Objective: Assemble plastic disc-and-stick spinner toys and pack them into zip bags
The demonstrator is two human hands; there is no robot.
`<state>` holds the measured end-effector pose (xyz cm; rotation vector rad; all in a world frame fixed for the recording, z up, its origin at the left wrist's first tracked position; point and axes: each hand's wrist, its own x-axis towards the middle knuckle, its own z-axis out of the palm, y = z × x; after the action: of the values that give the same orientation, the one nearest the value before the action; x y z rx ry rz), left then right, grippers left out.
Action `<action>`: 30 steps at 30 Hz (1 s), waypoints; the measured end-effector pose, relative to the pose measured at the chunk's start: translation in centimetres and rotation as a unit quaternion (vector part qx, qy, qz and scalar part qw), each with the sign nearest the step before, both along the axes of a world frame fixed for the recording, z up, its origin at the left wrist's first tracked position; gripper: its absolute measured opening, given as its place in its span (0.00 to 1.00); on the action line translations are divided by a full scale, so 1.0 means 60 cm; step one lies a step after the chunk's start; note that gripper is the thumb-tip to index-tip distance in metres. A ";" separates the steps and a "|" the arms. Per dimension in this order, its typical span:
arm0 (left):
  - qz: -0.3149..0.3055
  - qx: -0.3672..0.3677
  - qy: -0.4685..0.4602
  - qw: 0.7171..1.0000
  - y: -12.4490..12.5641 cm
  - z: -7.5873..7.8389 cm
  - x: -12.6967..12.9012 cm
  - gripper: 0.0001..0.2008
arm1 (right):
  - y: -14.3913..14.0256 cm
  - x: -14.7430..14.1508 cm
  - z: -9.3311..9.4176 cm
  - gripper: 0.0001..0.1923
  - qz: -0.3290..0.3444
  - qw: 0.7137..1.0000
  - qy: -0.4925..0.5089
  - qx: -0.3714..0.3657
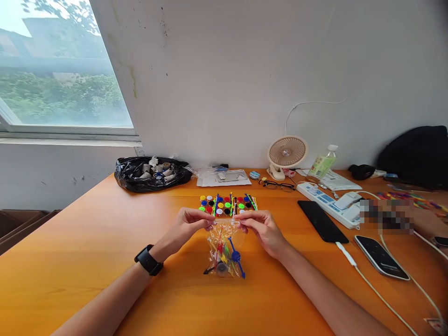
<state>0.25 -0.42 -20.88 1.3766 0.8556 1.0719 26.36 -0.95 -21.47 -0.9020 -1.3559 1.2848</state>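
A: Clear plastic bag (pixel 225 249), standing on the orange table (pixel 87 261) near the middle, just in front of the body. Inside: coloured sticks (pixel 220 249), a blue stick-and-disc piece (pixel 235 256), a dark round piece low down.

B: And the grip?

A: Top edge pinched at both corners. Left hand (pixel 185 228), fingers closed on the left corner; right hand (pixel 264 231), fingers closed on the right corner. Bag mouth stretched between them, whether sealed or parted too small to tell.

B: Handling it well, then?

A: Probably a matter of keeping the top edge taut and level, thumbs and forefingers close to the lip, bottom resting on the table so nothing spills. Thin film, likely slippery; a light, even pull on both sides better than a tug on one.

B: Around it?

A: Just behind, touching neither hand: rows of coloured discs (pixel 224 205) with more sticks laid across. Farther back, a black bag of spools (pixel 152 173), a small fan (pixel 287 154), glasses (pixel 278 185), a bottle (pixel 324 163). To the right, well apart: a power strip (pixel 327 203), two phones (pixel 322 220) on cables. On the left wrist, a black watch (pixel 149 260).
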 end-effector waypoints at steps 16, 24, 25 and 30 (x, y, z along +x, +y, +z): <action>-0.020 -0.011 -0.020 1.000 -0.016 -0.005 0.023 0.18 | -0.014 -0.020 0.021 0.19 0.031 0.983 -0.168 0.070; -0.026 0.021 0.058 0.998 -0.001 -0.010 0.007 0.16 | -0.004 0.005 0.016 0.19 0.051 0.986 -0.156 0.037; -0.028 0.033 0.069 0.997 -0.001 -0.007 0.005 0.16 | -0.003 0.007 0.016 0.18 0.052 0.984 -0.163 0.045; -0.062 0.058 0.062 0.994 -0.002 0.007 0.005 0.16 | 0.003 0.015 0.018 0.12 0.048 0.985 -0.143 0.085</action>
<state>0.57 -0.54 -20.46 1.5860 0.7958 0.9594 27.24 -0.78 -20.41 -0.9362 -1.7245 1.1195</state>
